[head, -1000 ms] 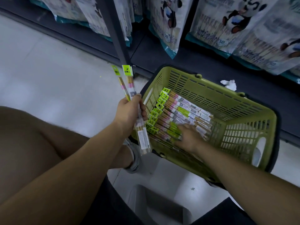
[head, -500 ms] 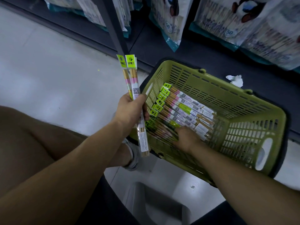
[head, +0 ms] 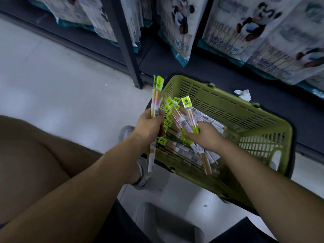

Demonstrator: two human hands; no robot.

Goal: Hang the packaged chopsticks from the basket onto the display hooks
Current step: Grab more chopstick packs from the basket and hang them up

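Observation:
A green plastic basket (head: 245,118) stands on the floor against a dark shelf base and holds several packaged chopsticks (head: 182,153) with lime-green header cards. My left hand (head: 149,127) grips two chopstick packs (head: 156,99) upright at the basket's left rim. Over the pile, my right hand (head: 205,135) holds a small bunch of chopstick packs (head: 185,116) lifted and tilted, their green tops pointing up and to the left. No display hooks are in view.
Large panda-printed bags (head: 177,28) hang over the dark shelf base (head: 192,71) behind the basket. A dark upright post (head: 126,44) rises at the basket's left. A crumpled white paper (head: 242,94) lies on the shelf base. My knee and grey shoe (head: 126,134) are at the left.
My right hand has lifted a bunch of packs up out of the pile, where it was lying flat before. The left hand has kept its two packs close to the basket's rim.

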